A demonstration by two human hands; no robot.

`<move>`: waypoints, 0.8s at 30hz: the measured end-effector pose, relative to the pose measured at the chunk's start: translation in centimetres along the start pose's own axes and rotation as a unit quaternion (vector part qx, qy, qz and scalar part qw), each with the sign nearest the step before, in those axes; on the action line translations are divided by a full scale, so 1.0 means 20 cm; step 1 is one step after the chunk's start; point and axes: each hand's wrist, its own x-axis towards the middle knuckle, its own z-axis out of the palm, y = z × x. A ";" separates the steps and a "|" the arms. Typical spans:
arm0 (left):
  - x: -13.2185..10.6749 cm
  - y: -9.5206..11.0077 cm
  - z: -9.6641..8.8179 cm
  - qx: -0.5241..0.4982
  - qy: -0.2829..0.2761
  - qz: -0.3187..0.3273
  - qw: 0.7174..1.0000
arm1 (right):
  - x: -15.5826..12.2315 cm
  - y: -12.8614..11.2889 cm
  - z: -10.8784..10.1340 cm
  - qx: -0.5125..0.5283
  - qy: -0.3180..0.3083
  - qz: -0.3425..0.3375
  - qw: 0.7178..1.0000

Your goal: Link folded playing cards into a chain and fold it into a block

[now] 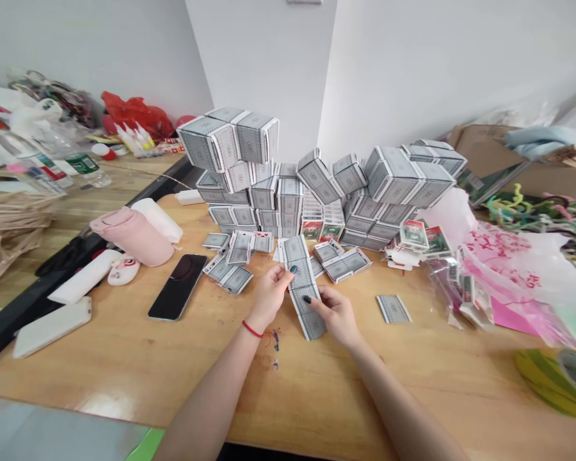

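Note:
A strip of grey-backed playing cards, joined end to end, is held tilted above the table between my two hands. My left hand pinches its left edge near the middle, thumb on top. Lower down, my right hand grips the right edge, its thumb lying on the card backs. The fingers beneath the strip are hidden. Folded card pieces lie just beyond on the right, and more loose folded cards lie to the left. A single grey card piece rests right of my right hand.
Box-shaped blocks of folded cards are stacked at the back. A black phone, a pink case and a white box lie left. Card boxes, plastic bags and a yellow tape roll are at right.

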 end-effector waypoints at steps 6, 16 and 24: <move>-0.01 0.00 0.00 -0.075 -0.056 -0.048 0.994 | -0.01 -0.02 -0.01 -0.042 0.013 -0.050 0.998; -0.04 0.04 0.02 -0.116 -0.113 -0.192 0.968 | -0.03 -0.06 -0.03 -0.198 0.025 -0.240 0.950; -0.03 -0.01 0.01 0.031 -0.068 -0.126 0.989 | -0.04 -0.07 -0.03 -0.249 0.079 -0.280 0.924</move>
